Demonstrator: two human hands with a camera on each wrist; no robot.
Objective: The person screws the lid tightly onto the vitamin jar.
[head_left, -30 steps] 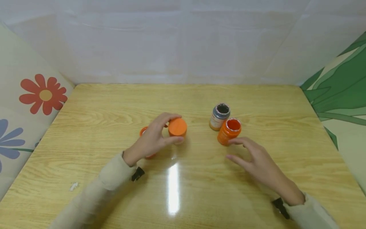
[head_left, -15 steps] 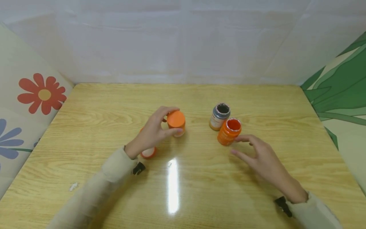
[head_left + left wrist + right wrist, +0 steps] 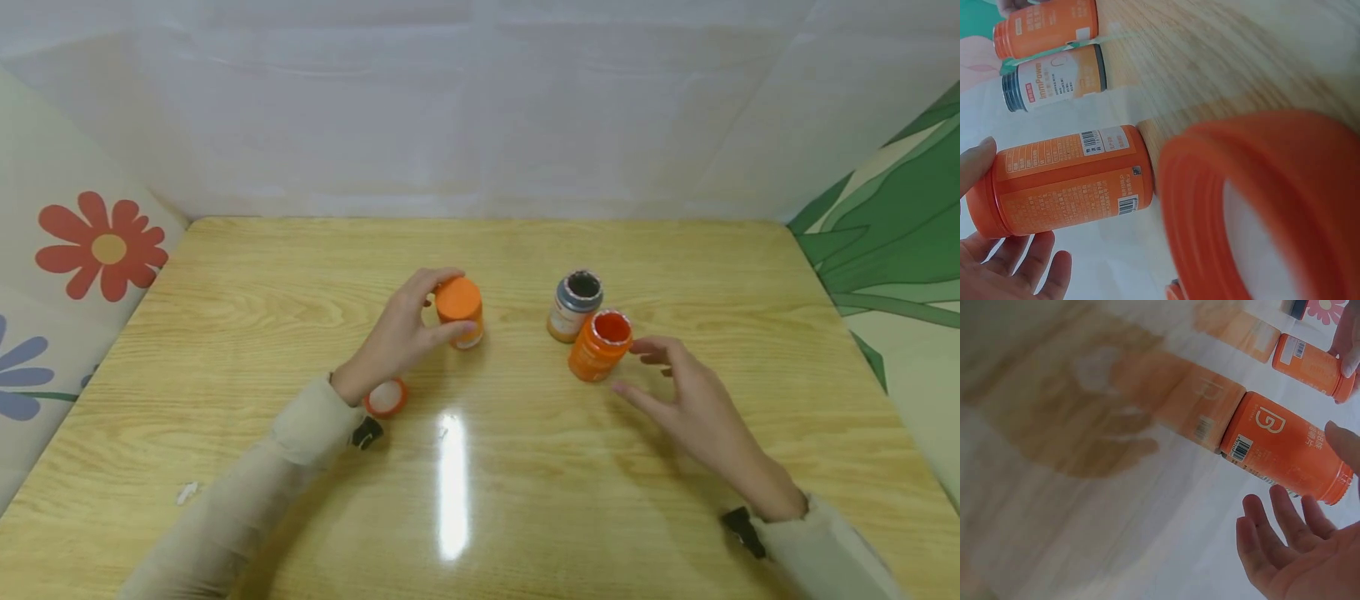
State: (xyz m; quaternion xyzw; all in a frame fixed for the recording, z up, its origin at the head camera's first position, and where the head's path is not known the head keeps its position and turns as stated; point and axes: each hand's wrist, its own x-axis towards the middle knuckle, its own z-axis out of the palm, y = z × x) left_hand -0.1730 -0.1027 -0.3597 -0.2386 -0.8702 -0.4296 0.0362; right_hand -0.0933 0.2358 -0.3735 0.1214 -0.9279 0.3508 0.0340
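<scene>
In the head view my left hand holds a capped orange bottle near its top, the thumb on one side and the fingers on the other. The bottle stands upright on the table. To its right is an uncapped orange bottle, and my right hand is beside it with spread, bent fingers that grip nothing. Just behind that bottle stands an uncapped grey-necked bottle. An orange lid lies upturned by my left wrist; in the left wrist view this lid looms close to the camera.
The wooden table ends at a white cloth backdrop. Painted panels with a red flower and green leaves flank it. A small white mark is at the left of the tabletop.
My left hand has moved the capped bottle farther from me and slightly left, uncovering the lid near the wrist. My right hand has drawn back rightward from the uncapped orange bottle.
</scene>
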